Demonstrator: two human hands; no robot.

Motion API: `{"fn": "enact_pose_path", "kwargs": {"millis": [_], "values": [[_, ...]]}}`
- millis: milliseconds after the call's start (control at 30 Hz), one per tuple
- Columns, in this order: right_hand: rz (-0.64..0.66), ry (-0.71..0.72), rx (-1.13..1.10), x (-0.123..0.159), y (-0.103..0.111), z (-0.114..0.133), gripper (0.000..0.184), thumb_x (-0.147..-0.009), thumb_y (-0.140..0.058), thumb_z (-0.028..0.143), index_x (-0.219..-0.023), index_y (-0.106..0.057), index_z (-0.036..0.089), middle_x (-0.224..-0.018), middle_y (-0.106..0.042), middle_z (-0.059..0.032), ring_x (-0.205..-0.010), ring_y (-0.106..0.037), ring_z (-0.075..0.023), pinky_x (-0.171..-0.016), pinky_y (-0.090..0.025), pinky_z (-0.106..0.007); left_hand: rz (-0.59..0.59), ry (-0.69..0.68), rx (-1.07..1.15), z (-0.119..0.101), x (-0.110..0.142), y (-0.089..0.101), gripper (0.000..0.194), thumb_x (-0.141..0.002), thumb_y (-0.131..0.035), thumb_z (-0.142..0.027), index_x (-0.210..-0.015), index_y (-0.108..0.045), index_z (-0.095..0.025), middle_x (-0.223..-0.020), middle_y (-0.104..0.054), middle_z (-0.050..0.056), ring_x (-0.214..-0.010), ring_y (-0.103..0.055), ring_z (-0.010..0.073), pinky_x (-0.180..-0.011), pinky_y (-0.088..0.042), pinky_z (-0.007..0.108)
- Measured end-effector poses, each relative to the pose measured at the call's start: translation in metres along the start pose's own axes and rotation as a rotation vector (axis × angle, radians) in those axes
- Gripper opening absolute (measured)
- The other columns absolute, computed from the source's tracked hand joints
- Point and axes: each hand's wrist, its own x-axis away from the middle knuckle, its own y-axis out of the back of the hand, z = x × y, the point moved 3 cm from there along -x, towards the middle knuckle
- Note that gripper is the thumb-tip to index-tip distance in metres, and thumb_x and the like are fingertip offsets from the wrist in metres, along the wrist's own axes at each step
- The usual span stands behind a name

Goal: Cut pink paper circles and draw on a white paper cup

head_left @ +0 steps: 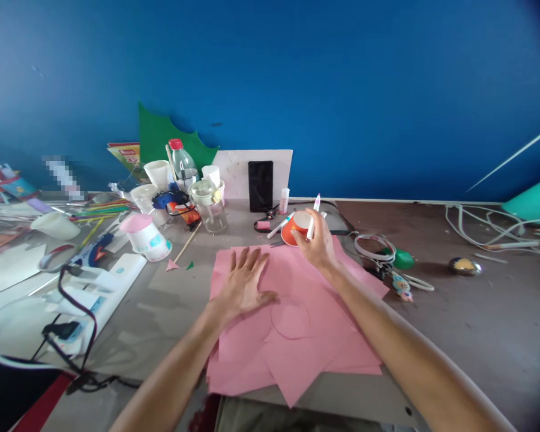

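from where i stand, the left hand lies palm down on the stacked pink paper sheets, its fingers released and spread, the thumb pointing inward toward a thinly drawn circle on the top sheet. the right hand has its fingers closed on a slim white marker pen with a pinkish-purple end, held upright, and that same hand reaches the side of a small orange cup with a pale round top. the cup sits at the far edge of the pink sheets, beyond the circle; whether the fingers also grip it, i cannot tell.

just left of the cup lies a white marker with a light blue end. behind it a small clear bottle with pink on it stands on the grey-brown table, and a black phone is propped upright against a white board.

over to the left are a lidded clear glass jar, a clear plastic bottle with a red cap and a white cup with a pink top. on the right, a coiled white cable lies near a shiny silver round object
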Motion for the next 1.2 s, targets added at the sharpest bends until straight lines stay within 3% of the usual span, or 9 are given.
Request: {"fn": "enact_pose_path", "kwargs": {"millis": [200,400,600,833,1200], "values": [[-0.039,-0.034,-0.025,-0.003,0.007,-0.006,0.051,-0.082,-0.057,0.042,-0.125,-0.044,0.017,-0.118,-0.058,-0.0162,-0.109,-0.057,-0.0298,-0.094,-0.046,-0.050,0.051,0.040,-0.030,0.007,-0.003,-0.005,0.072,-0.072,-0.065,-0.058,-0.132,-0.049,-0.022,-0.143,-0.045,0.014,-0.133,-0.034,0.0385,-0.109,-0.014,0.067],[-0.055,-0.069,-0.092,-0.005,0.011,-0.007,0.052,-0.081,-0.060,0.040,-0.124,-0.044,0.017,-0.120,-0.057,-0.0161,-0.111,-0.056,-0.0308,-0.094,-0.045,-0.050,-0.018,0.050,-0.011,0.005,-0.009,0.001,0.046,-0.078,-0.066,-0.045,-0.119,-0.057,-0.027,-0.130,-0.058,0.008,-0.125,-0.045,0.0313,-0.109,-0.015,0.064],[-0.057,-0.080,-0.087,-0.007,0.016,-0.009,0.051,-0.081,-0.060,0.039,-0.125,-0.044,0.018,-0.121,-0.057,-0.0157,-0.111,-0.056,-0.0294,-0.095,-0.045,-0.049,-0.089,0.059,-0.009,0.006,-0.010,0.004,0.021,-0.090,-0.053,-0.028,-0.108,-0.063,-0.029,-0.121,-0.065,0.005,-0.117,-0.054,0.0254,-0.110,-0.008,0.063],[-0.068,-0.063,-0.059,-0.009,0.017,-0.013,0.050,-0.083,-0.056,0.040,-0.126,-0.043,0.018,-0.122,-0.057,-0.0153,-0.113,-0.055,-0.0296,-0.096,-0.045,-0.049,-0.141,0.038,-0.004,0.008,-0.011,0.006,0.016,-0.090,-0.052,-0.021,-0.093,-0.068,-0.025,-0.107,-0.071,0.004,-0.109,-0.059,0.0226,-0.112,-0.004,0.060],[-0.051,0.000,0.099,-0.009,0.017,-0.020,0.052,-0.079,-0.062,0.034,-0.126,-0.044,0.018,-0.117,-0.061,-0.0142,-0.105,-0.057,-0.0320,-0.093,-0.041,-0.051,-0.227,-0.006,-0.039,0.013,-0.008,0.012,0.020,-0.090,-0.050,-0.019,-0.094,-0.068,-0.028,-0.106,-0.071,0.003,-0.110,-0.058,0.0221,-0.113,0.003,0.061]]}}
